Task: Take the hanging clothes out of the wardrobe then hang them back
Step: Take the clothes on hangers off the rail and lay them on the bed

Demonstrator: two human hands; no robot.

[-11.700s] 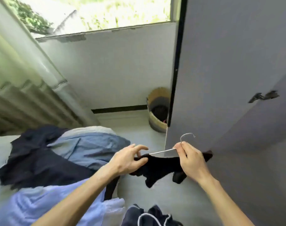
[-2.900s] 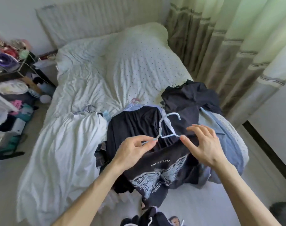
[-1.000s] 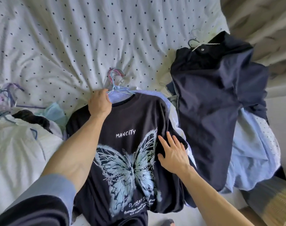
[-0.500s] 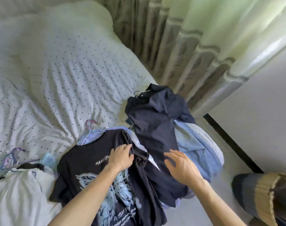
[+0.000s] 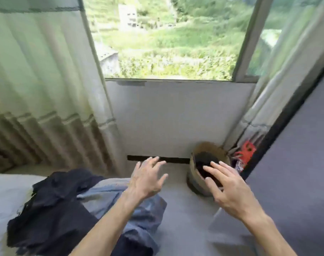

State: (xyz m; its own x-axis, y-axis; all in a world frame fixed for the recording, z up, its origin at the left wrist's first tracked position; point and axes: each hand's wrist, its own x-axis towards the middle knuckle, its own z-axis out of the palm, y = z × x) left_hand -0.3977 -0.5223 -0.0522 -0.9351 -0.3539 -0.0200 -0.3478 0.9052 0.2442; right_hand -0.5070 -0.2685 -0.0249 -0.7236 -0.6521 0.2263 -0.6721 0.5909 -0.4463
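Observation:
A dark navy shirt [image 5: 52,209] and a light blue shirt [image 5: 139,215] lie heaped on the bed's corner at the lower left. My left hand [image 5: 148,179] hovers above the blue shirt with fingers spread, holding nothing. My right hand [image 5: 225,187] is raised in front of me, fingers straight and apart, also empty. The grey wardrobe door [image 5: 296,163] stands at the right edge; its inside is out of view. No hanger shows in this frame.
A woven basket [image 5: 200,183] with dark contents stands on the floor under the window [image 5: 166,37]. Curtains [image 5: 42,80] hang at the left. A red item [image 5: 246,150] sits between basket and wardrobe. The white bed [image 5: 7,189] is at the left.
My view has swung from the bed up to the window and wardrobe side. My left hand has let go of the black butterfly T-shirt, which is out of view. Both hands are raised and empty.

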